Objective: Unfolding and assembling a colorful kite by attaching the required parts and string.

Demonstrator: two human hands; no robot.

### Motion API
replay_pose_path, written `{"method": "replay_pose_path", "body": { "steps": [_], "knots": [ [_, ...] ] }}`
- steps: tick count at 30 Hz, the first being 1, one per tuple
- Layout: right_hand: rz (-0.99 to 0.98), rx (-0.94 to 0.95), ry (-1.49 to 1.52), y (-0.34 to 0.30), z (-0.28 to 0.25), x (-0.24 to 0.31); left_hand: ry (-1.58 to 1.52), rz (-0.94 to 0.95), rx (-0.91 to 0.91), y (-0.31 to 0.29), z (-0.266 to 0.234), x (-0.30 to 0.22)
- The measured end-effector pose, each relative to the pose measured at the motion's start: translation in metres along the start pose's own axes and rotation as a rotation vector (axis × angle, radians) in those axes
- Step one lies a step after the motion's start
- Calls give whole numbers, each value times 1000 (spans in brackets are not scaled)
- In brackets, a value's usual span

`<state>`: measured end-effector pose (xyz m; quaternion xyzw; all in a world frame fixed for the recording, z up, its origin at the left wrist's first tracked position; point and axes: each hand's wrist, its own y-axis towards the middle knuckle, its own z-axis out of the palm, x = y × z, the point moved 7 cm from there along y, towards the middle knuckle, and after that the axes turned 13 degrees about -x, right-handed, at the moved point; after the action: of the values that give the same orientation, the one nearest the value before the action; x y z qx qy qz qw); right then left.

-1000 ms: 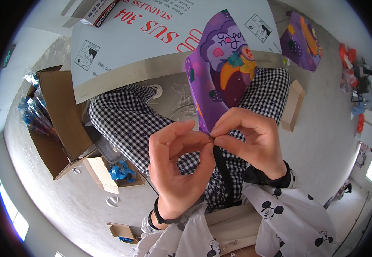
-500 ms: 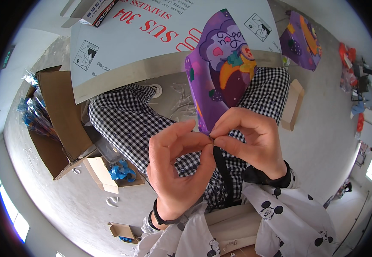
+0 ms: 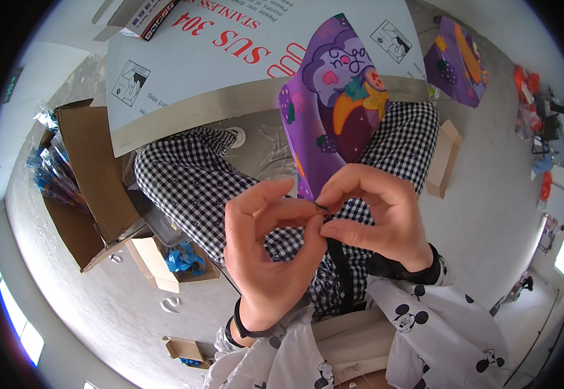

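My left hand (image 3: 270,249) and my right hand (image 3: 382,211) meet fingertip to fingertip above my lap. The left one pinches something small and dark between thumb and forefinger. My right hand's curled forefinger touches the same spot, its thumb slightly lower beside the left thumb. What lies between the tips is too small to make out. Just beyond them, a purple sheet (image 3: 334,110) with cartoon fruit print leans up against the table edge, its narrow lower corner ending at my fingertips. Whether that corner is gripped is hidden by the fingers.
A table (image 3: 184,78) with printed protective film stands ahead; a small box (image 3: 145,19) sits on it. Another purple printed piece (image 3: 457,61) hangs at its right. Left are a cardboard box (image 3: 97,175) of packaged items and a carton (image 3: 155,262) with blue strips.
My right thumb has dropped slightly away from its forefinger, and the fingertips have shifted a little. The lower corner of the purple sheet has moved slightly left.
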<state>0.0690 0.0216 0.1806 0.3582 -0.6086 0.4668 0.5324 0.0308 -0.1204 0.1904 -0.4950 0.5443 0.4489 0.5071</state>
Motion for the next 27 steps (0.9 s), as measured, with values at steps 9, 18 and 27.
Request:
{"method": "replay_pose_path", "body": {
  "steps": [9, 18, 27],
  "knots": [
    [68, -197, 66, 2, -13, -4, -418, -203, -129, 5, -7, 24],
    [-22, -480, 474, 28, -76, 12, -373, -257, -237, 43, -54, 56],
    [98, -183, 420, 31, 14, 7, -571, -496, 101, 16, 26, 51]
  ]
}}
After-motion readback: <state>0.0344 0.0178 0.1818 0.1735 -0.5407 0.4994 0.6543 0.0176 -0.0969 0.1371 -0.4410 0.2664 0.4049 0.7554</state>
